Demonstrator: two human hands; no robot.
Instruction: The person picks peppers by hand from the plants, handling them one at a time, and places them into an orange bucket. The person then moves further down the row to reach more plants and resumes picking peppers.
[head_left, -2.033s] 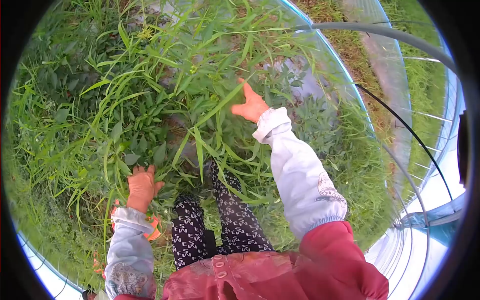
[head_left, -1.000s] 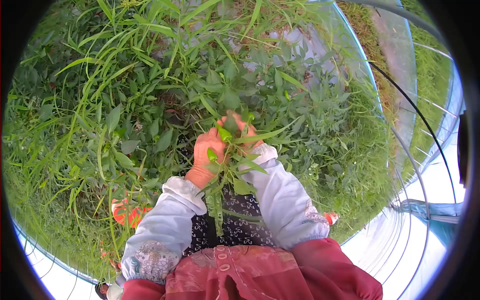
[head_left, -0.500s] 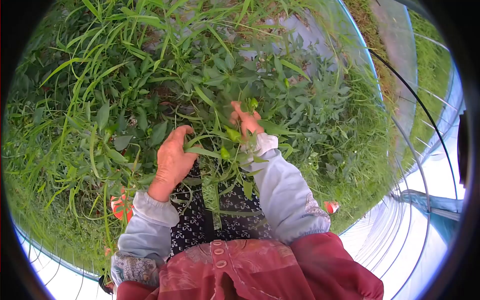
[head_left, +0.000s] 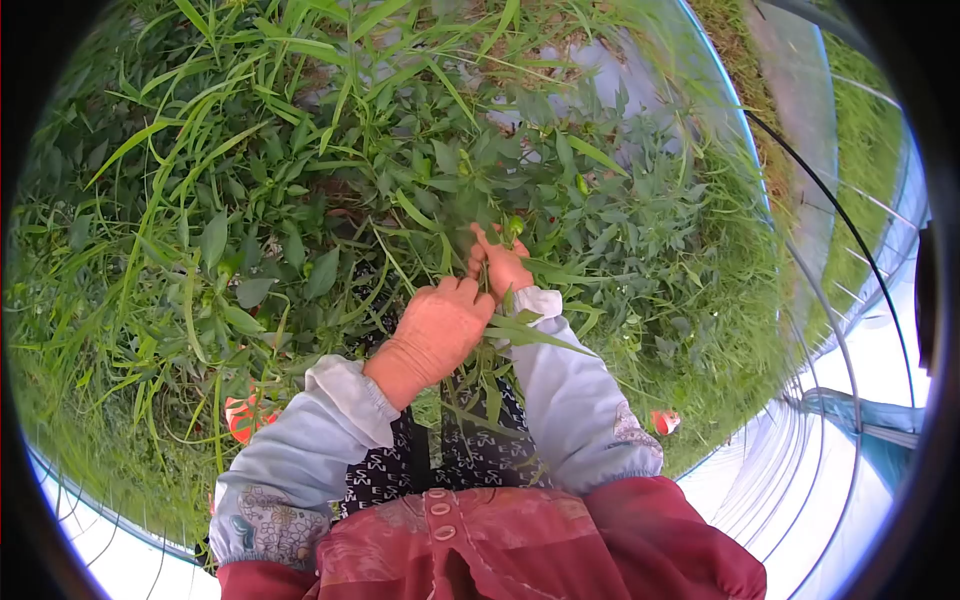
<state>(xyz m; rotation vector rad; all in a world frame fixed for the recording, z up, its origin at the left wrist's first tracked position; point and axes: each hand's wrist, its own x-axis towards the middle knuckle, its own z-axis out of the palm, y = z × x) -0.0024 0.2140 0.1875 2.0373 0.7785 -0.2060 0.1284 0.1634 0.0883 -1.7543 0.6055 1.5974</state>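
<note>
Both hands met in the leafy plant (head_left: 470, 200) just ahead of the person's knees. The left hand (head_left: 438, 335) was curled shut over green stems (head_left: 500, 335), touching the right hand (head_left: 500, 265), whose fingers (head_left: 484, 240) closed around the same stems among tall grass (head_left: 180, 150).

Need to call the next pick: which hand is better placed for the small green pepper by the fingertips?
Probably the right hand: its fingertips nearly touch the green pepper, while the left hand sits lower, closed on stems.
</note>
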